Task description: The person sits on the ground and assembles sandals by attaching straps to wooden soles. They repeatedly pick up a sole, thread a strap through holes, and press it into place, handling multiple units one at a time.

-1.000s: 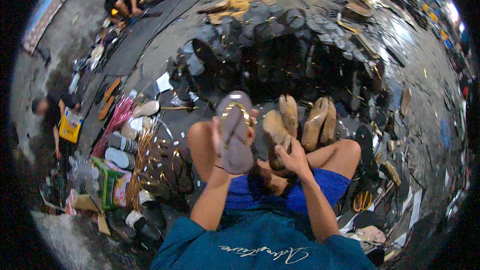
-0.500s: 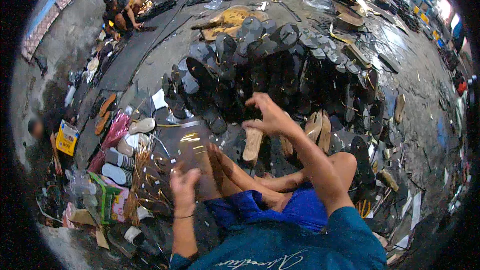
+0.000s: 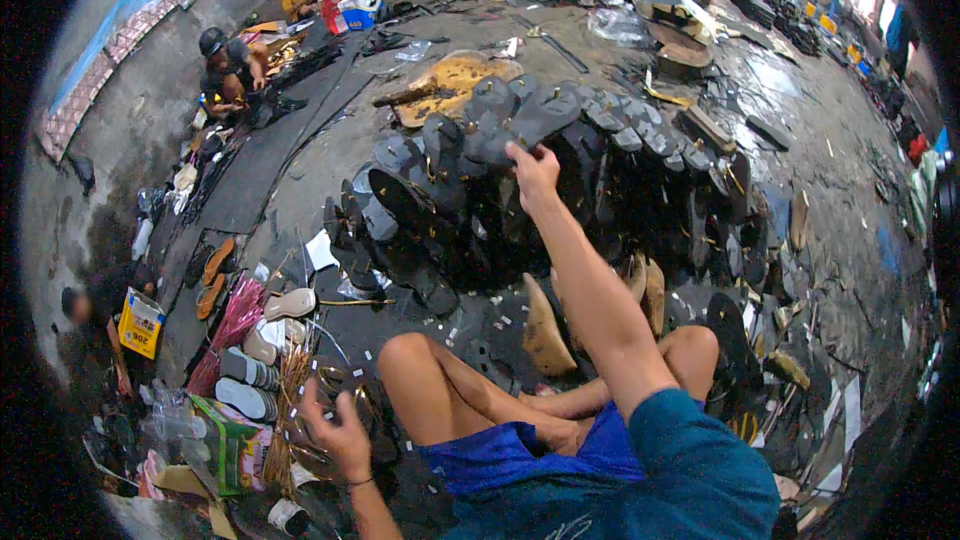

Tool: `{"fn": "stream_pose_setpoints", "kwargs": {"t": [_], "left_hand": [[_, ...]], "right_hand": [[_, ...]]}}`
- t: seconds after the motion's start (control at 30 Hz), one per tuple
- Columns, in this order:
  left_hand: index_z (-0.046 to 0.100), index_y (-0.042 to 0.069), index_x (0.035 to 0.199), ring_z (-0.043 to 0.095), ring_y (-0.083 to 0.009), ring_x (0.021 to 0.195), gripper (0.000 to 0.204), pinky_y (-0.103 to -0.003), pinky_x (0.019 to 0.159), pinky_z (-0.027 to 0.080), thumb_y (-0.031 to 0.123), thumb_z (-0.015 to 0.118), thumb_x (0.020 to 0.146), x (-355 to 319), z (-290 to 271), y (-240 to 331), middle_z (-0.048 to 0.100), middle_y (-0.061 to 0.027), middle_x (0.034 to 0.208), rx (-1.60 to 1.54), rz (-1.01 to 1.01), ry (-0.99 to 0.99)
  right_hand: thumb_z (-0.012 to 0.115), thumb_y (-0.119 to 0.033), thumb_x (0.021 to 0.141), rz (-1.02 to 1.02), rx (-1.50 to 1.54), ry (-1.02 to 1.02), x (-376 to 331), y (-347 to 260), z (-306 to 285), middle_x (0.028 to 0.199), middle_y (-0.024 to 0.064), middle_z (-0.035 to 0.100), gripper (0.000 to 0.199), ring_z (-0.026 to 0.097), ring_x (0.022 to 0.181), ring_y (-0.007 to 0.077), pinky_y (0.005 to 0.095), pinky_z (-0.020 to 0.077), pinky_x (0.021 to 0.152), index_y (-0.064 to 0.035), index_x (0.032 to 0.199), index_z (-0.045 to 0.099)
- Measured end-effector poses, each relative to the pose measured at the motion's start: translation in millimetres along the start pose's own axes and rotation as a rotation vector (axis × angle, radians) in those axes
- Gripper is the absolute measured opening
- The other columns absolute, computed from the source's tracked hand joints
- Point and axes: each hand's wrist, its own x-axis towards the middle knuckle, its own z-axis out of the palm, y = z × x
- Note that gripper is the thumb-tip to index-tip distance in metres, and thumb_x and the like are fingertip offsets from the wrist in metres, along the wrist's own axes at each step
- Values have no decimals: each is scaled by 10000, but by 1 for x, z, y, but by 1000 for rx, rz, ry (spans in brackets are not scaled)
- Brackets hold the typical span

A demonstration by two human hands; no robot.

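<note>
My right hand [image 3: 537,175] reaches forward over a large heap of black sandals [image 3: 480,195]. Its thumb and fingertips close at the near end of a black sandal [image 3: 546,112] on top of the heap. At the lower left, my left hand [image 3: 338,432] is empty, its fingers apart, beside a bundle of brown straw-like sticks [image 3: 287,385]. A light wooden shoe last [image 3: 545,328] leans in front of my crossed legs. Two more wooden lasts [image 3: 653,288] stand behind my right forearm, partly hidden.
Grey slippers [image 3: 247,385], a pink bundle [image 3: 235,325] and a green bag [image 3: 225,445] lie at the left. A stained yellow board [image 3: 450,85] is beyond the heap. A person in a dark cap [image 3: 235,70] crouches at the far left; scraps litter the right.
My right hand has moved forward to the top of the heap. The left hand has shifted down and left, and the blurred dark object near it is gone. The wooden last now tilts.
</note>
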Motion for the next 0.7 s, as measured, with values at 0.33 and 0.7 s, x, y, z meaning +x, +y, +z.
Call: {"fn": "stream_pose_setpoints", "kwargs": {"t": [0.33, 0.7], "left_hand": [[300, 16, 1434, 545, -274, 1190, 728, -340, 1005, 427, 141, 702, 840, -14, 87, 162, 547, -181, 1286, -503, 15, -655], [488, 16, 1326, 535, -285, 1205, 581, -383, 1036, 397, 324, 660, 865, -75, -4, 102, 564, -164, 1255, -779, 257, -1349]], "right_hand": [[702, -63, 720, -626, -944, -971, -334, -86, -212, 1115, 209, 546, 523, 562, 984, 319, 402, 468, 854, 42, 1193, 504], [782, -88, 683, -53, -565, -1046, -350, -225, -233, 1132, 163, 628, 599, 623, 1039, 244, 331, 484, 893, -21, 1233, 554]]}}
